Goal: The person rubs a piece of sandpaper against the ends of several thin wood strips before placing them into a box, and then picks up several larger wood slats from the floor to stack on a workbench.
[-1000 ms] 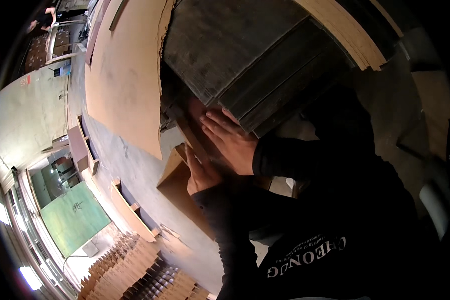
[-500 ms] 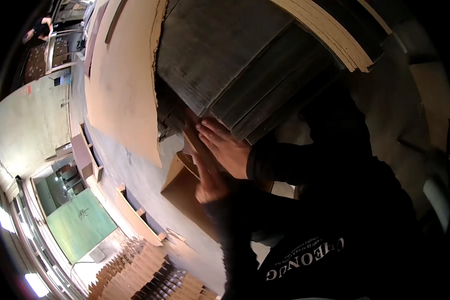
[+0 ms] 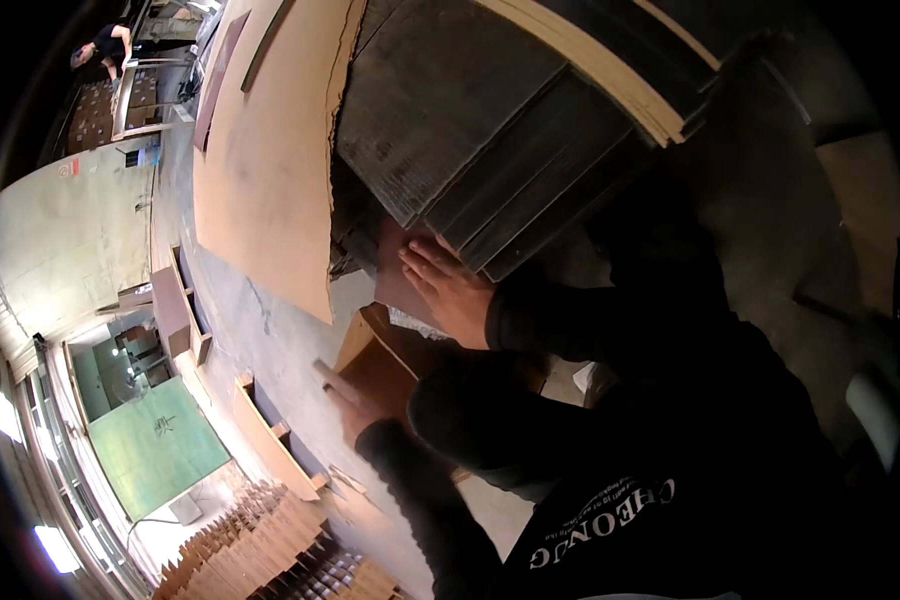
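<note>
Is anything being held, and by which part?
The left hand seems to grip a wooden strip by its lower part; the right hand lies on a reddish-brown board.

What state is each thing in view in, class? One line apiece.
Left bare hand: closed around narrow tan wooden strip, blurred.
Right bare hand: open, laid on flat reddish-brown board.
Dark rectangular panels: stacked.
Large flat tan sheet: ragged along one edge.
Brown box-like piece: partly hidden, open or closed unclear.
White rectangular lights: lit.
</note>
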